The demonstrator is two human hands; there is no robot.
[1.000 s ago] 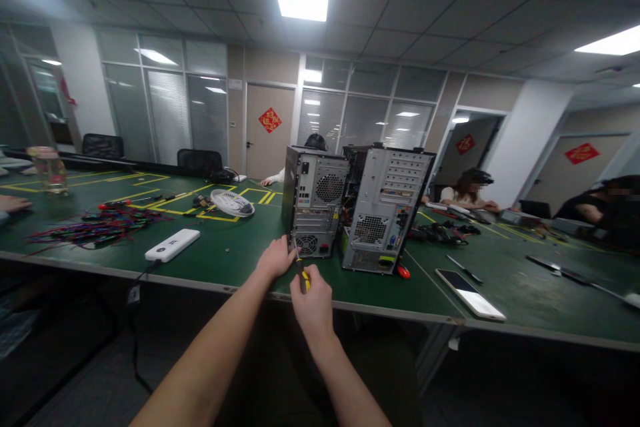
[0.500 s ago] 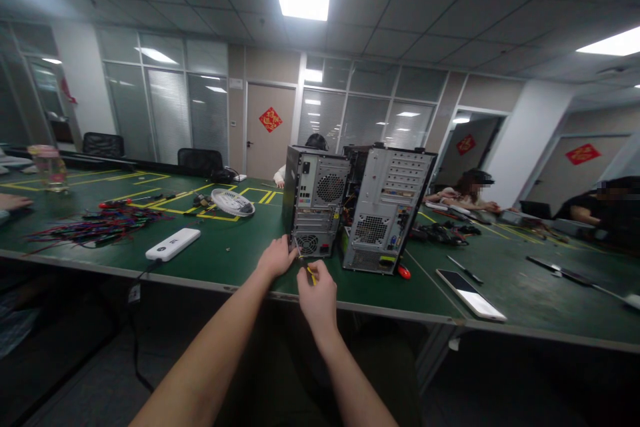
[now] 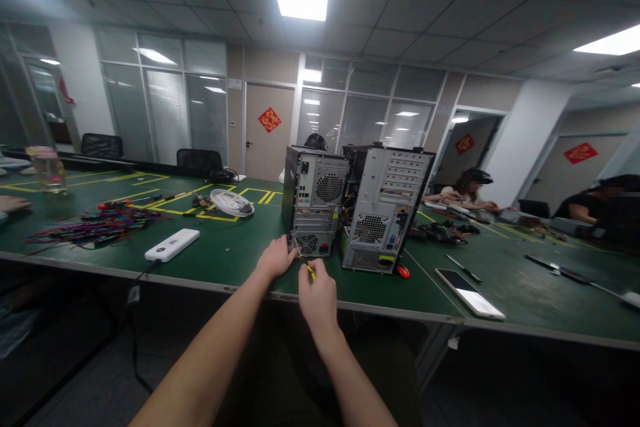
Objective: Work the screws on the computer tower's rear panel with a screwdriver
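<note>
A computer case (image 3: 314, 210) stands upright with its rear panel facing me. My left hand (image 3: 276, 257) grips its lower left corner, fingers along the side and thumb at the rear edge; part of the fingers is hidden. In my right hand (image 3: 318, 288), closed around the handle, is a screwdriver (image 3: 311, 272) with a yellow-and-black grip. Its thin shaft points up and left to the lower left edge of the rear panel, close to my left thumb. The exact spot where the tip touches is too small to make out.
Right beside it stands a second computer case (image 3: 383, 213), with a red-tipped object (image 3: 403, 271) at its foot. A phone (image 3: 470, 293) and another screwdriver (image 3: 464, 268) lie to the right. Leftward are a white power bank (image 3: 173, 245), cables (image 3: 95, 225) and a white fan grille (image 3: 232, 203). Co-workers sit around.
My right hand and the screwdriver have shifted very slightly. The left hand stays at the case corner. A hand behind the case is no longer visible.
</note>
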